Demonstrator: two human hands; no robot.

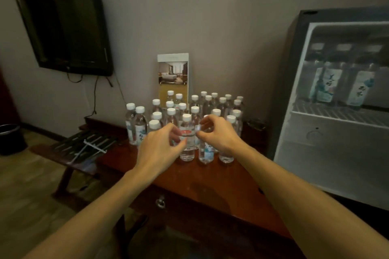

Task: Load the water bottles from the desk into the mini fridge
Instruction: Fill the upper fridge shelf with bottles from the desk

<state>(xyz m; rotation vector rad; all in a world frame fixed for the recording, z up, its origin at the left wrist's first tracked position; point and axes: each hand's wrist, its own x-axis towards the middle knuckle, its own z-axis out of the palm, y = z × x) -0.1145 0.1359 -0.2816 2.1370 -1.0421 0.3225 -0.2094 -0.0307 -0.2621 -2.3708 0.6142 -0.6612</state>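
The water bottles (187, 139) stand clustered on the desk (221, 185) beside the open mini fridge (336, 153), with the left hand (160, 145) and right hand (216, 134) curled at the front bottles, too blurred to tell whether either grips one.

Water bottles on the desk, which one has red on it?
The front bottle between the left hand and right hand: it has a red band, while other bottles have labels that look blue and white.
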